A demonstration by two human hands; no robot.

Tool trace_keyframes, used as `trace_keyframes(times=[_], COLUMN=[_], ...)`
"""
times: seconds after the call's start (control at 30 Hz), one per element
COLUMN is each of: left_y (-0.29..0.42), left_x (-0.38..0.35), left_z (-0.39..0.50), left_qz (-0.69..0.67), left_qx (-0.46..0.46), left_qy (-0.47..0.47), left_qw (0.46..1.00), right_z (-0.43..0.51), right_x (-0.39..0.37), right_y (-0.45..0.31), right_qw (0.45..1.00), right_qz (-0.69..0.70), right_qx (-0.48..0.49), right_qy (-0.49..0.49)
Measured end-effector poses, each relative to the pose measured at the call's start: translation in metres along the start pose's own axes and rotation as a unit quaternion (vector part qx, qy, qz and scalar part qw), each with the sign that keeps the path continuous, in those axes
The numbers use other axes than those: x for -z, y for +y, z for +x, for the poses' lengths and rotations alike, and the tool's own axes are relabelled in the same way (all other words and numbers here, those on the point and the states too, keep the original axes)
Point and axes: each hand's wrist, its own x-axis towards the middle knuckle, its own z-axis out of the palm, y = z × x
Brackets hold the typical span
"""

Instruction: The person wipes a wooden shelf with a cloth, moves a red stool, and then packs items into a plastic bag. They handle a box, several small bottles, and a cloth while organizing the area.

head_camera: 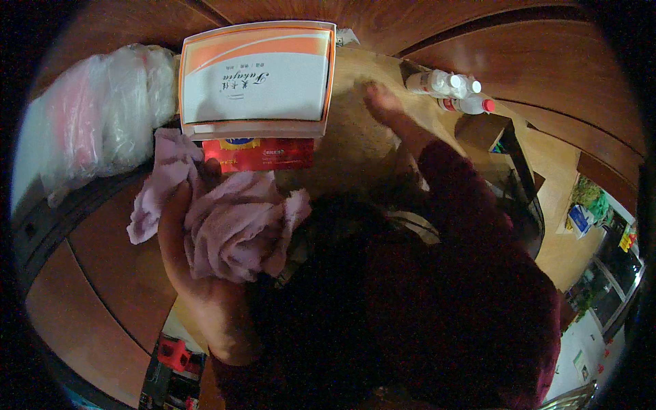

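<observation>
My left hand holds a pink cloth, bunched in loose folds; the cloth hides most of its fingers. A thumb or fingertip shows by the left end of a red box, just under a larger white and orange cardboard box that bears writing. My right hand is over the floor to the right of that box, blurred, with nothing seen in it. How its fingers are set does not show clearly.
Plastic-wrapped bundles lie left of the box. Several plastic bottles rest at the right by a wooden panel. A dark-framed open container stands beside my right arm. Farther right is a blue and white package.
</observation>
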Motion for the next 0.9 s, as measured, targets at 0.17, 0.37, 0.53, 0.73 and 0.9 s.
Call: trace_keyframes(times=[0.17,0.37,0.53,0.73,0.9], left_y=[0.002,-0.001,0.001,-0.006,-0.008], left_x=[0.005,0.013,0.01,0.02,0.044], left_z=[-0.006,0.011,0.012,0.02,0.044], left_qz=[0.121,-0.07,-0.043,0.009,0.04], left_qx=[-0.118,-0.022,-0.041,-0.096,-0.21], left_qy=[-0.059,-0.037,-0.035,-0.052,-0.066], left_qw=[0.984,0.997,0.998,0.994,0.975], right_z=[0.09,0.103,-0.001,-0.178,-0.223], right_x=[0.048,-0.006,-0.064,-0.138,-0.139], right_y=[-0.011,0.004,0.009,-0.034,-0.076], right_qw=[0.985,0.899,0.975,0.949,0.921], right_qz=[-0.163,-0.362,-0.01,0.073,0.127], right_qx=[0.043,0.212,0.169,0.15,0.111], right_qy=[-0.032,0.121,0.142,-0.267,-0.352])
